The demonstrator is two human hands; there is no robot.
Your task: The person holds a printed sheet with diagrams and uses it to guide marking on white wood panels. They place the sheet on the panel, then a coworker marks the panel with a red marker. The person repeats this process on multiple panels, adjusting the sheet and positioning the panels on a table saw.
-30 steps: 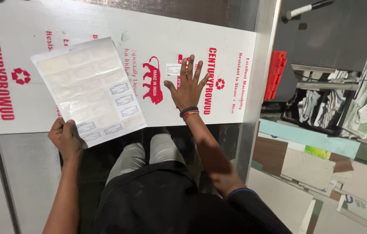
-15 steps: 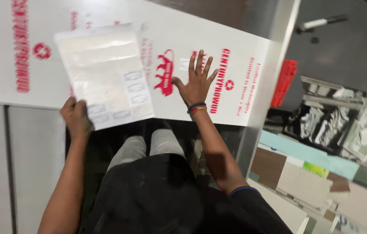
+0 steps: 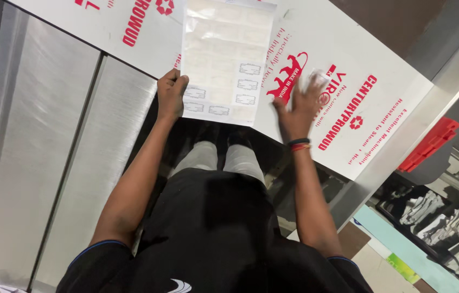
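My left hand point(image 3: 171, 93) grips the lower left corner of a translucent sticker sheet point(image 3: 228, 57) that carries a few small rectangular labels near its lower edge. The sheet lies over a large white board with red printing point(image 3: 381, 116). My right hand point(image 3: 300, 108) is blurred, its fingers spread and pressing flat on the white board just right of the sheet, over a small label. A dark band and a red band sit on that wrist.
A brushed metal panel point(image 3: 39, 141) runs down the left side. A red plastic piece point(image 3: 430, 144) sits on a grey surface at the right. Lower right holds shelves with crumpled grey and white packets point(image 3: 435, 217) and a teal sheet point(image 3: 403, 247).
The view has swung, so board and sheet now sit higher and tilted. My left hand still holds the sheet's corner. My right hand has shifted on the board and is blurred.
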